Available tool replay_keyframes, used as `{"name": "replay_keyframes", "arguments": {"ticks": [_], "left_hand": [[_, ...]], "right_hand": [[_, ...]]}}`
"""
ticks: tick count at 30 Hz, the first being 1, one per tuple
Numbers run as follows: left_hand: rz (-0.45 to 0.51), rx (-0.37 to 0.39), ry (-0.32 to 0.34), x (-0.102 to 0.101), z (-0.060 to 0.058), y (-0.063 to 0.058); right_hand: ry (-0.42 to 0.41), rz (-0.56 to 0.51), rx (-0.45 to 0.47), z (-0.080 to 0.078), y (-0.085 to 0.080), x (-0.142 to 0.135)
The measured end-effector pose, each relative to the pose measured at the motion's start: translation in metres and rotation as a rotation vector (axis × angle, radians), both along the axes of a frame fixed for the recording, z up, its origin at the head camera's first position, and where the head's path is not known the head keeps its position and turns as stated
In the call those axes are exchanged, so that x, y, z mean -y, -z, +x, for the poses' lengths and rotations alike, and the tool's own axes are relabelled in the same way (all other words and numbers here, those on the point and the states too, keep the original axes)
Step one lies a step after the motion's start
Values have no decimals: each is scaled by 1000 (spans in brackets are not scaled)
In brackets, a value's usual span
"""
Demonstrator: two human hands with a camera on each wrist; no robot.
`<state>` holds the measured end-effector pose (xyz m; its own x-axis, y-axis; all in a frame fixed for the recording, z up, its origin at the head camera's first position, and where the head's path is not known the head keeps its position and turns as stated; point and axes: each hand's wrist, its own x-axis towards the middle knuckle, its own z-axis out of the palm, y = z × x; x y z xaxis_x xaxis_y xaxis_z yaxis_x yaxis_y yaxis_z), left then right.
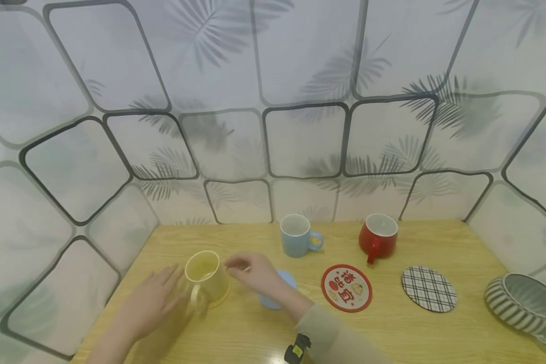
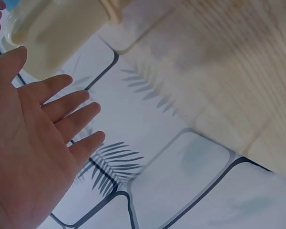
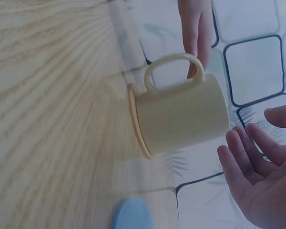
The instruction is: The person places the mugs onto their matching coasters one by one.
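The yellow mug (image 1: 203, 274) is seated upright on a yellow coaster (image 1: 220, 301), flanked by the left hand (image 1: 150, 301) and right hand (image 1: 255, 273), both with fingers loose and gripping nothing, so any withdrawal is best made sideways, clear of the handle.

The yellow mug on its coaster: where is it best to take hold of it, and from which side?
Probably by the handle of the yellow mug. The mug stands upright on a yellow coaster, and the handle loop points toward the person, open and unobstructed. The left hand, open beside it, could come from the near left and hook its fingers through.
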<state>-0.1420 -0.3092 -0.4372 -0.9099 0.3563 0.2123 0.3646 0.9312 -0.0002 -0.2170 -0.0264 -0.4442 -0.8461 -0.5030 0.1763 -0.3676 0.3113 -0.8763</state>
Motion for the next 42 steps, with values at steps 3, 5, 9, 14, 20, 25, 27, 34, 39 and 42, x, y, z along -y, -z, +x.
{"name": "replay_keyframes", "arguments": {"ticks": [3, 5, 9, 14, 20, 25, 27, 34, 39, 42], "left_hand": [[5, -3, -5, -1, 1, -6], [9, -11, -3, -2, 2, -9], [-5, -36, 5, -4, 3, -14], [-23, -50, 13, -8, 6, -19], [-30, -64, 27, -15, 7, -24], [-43, -78, 42, -25, 8, -29], [-48, -78, 52, -29, 9, -31], [-66, -81, 78, -40, 11, -32], [-58, -95, 90, -47, 10, -31], [-65, -111, 104, -51, 10, -30]], "right_hand": [[12, -5, -29, -6, 0, -5], [16, -9, -55, -9, 0, -8], [19, -4, -77, -16, 1, -15], [34, -1, -65, -23, 0, -23], [42, -20, -39, -27, -3, -32], [46, -39, -8, -29, -3, -39], [52, -49, 9, -30, -4, -43], [81, -98, 37, -32, -5, -56], [100, -101, 39, -34, -4, -64], [103, -93, 32, -36, -4, -70]]}}
